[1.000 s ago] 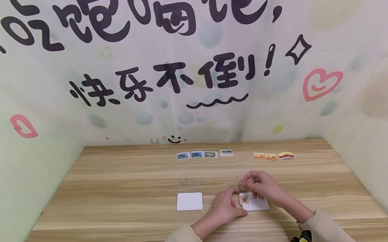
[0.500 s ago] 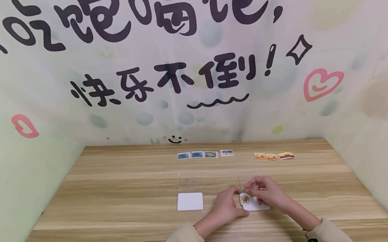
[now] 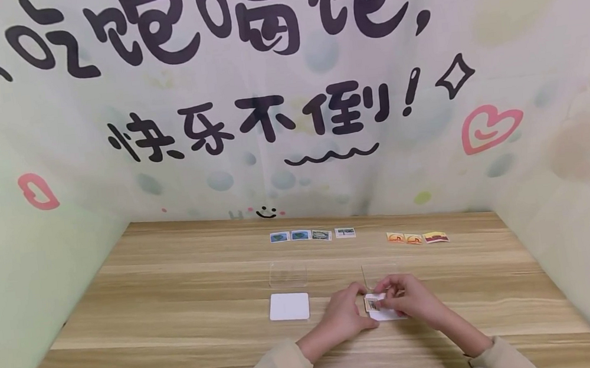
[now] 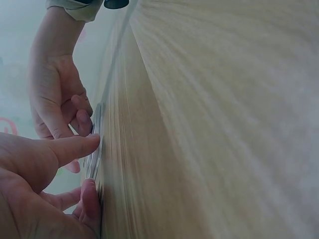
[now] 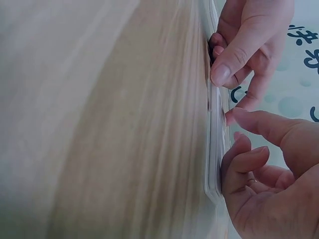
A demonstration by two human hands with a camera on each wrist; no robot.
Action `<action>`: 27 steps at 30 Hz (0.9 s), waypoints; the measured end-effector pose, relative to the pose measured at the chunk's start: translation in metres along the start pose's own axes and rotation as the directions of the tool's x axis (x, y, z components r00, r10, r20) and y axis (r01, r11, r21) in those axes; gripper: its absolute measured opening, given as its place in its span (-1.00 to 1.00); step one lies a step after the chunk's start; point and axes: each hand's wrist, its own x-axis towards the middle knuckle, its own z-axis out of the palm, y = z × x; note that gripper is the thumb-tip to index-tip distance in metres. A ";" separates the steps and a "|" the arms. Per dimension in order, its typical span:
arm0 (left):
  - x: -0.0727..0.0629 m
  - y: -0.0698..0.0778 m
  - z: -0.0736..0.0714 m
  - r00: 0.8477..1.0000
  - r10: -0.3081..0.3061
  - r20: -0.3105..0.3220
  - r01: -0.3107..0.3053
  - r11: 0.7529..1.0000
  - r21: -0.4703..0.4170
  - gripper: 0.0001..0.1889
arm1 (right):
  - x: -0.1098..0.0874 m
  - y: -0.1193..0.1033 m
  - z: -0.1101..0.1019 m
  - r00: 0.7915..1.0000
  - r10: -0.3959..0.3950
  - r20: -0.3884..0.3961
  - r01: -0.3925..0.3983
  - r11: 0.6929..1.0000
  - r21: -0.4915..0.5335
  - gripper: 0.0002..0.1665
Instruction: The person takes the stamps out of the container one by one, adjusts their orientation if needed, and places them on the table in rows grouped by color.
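Note:
On the wooden table (image 3: 179,313) a white card (image 3: 389,315) lies to the right of centre, and it appears as a thin layered slab (image 5: 213,144) in the right wrist view. A small brown-bordered picture stamp (image 3: 369,304) is on its left end. My left hand (image 3: 342,316) holds the card's left end, thumb at the near corner and fingers at the far one. Over the card my right hand (image 3: 410,300) is bent, its thumb right at the stamp and its index finger near the card's far edge. The right fingers cover part of the stamp and card.
A second white card (image 3: 288,306) lies to the left, with a clear plastic sheet (image 3: 288,275) beyond it. Another clear sheet (image 3: 378,271) stands behind the right-hand card. Farther back are several blue-green stamps (image 3: 300,235) and some orange and yellow stamps (image 3: 413,239).
My right hand has come down and toward me from the clear sheet, and its thumb now overlaps the stamp. The left hand stays at the card's end.

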 end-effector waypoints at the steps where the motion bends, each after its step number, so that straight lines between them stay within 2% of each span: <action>1: 0.000 0.000 0.000 1.000 0.003 -0.001 -0.003 1.000 0.002 -0.45 | 0.000 0.000 0.000 1.000 -0.005 0.005 0.005 1.000 -0.004 -0.71; 8: 0.000 0.001 0.002 1.000 -0.020 -0.008 0.020 1.000 -0.010 -0.45 | -0.001 0.002 0.001 1.000 -0.005 0.008 0.006 0.999 -0.053 -0.74; 19: 0.001 0.001 0.004 0.999 0.006 -0.042 -0.003 0.999 0.052 -0.45 | -0.002 0.000 0.007 0.999 0.006 -0.047 -0.014 0.987 -0.158 -0.75; 27: 0.001 0.005 0.002 0.999 0.005 -0.042 -0.003 0.998 0.056 -0.45 | -0.001 0.001 0.006 0.998 -0.008 -0.058 -0.001 0.988 -0.153 -0.75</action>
